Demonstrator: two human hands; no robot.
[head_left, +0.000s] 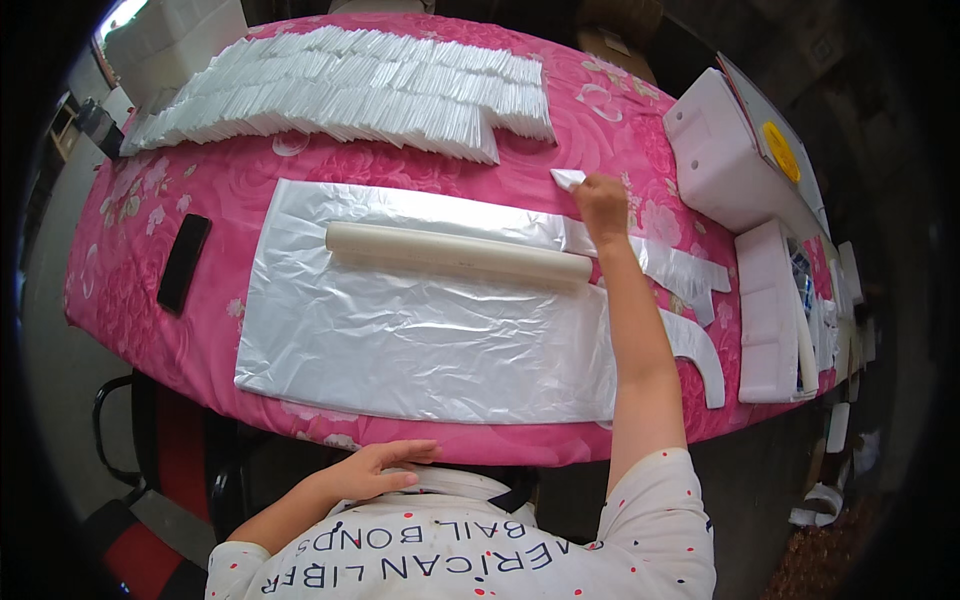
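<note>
I'm seeing a white short-sleeved shirt (560,572) on my feed, little red and dark specks (407,516), big dark lettering (420,567), bare forearms (643,350), bare fingers (412,450).

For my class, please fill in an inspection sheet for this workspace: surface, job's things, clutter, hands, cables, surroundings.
Surface: table with a pink floral cloth.
Job's things: silvery plastic sheet, creased, spread flat; pale tube lying across it; small white piece in the right hand; rows of white packets along the far side.
Clutter: dark phone left of the sheet; white foam box at the far right.
Hands: right hand closed on the white piece; left hand open near the person's shirt, holding nothing visible.
Cables: nothing seen.
Surroundings: red-and-black chair at near left.
</note>
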